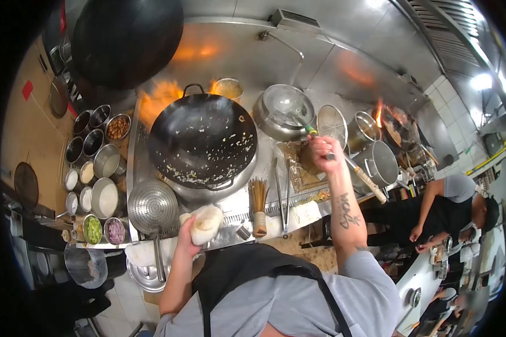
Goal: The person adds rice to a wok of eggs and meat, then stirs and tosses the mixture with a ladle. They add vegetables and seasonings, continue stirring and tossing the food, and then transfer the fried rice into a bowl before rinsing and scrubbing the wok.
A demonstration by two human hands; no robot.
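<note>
My left hand is closed around a folded white cloth, just below the near edge of a large black wok. Bits of chopped green and pale food cling to the wok's inside, and flames rise behind its far left side. My right hand grips the handle of a ladle, which has a green band. The ladle's bowl end reaches into a round metal pan at the back of the stove. Beside that hand, a mesh strainer leans against the pots.
A perforated skimmer lies left of the wok. A bamboo brush and tongs rest in front. Several ingredient bowls stand left. Flame burns at right, near a tall pot. A co-worker stands at right.
</note>
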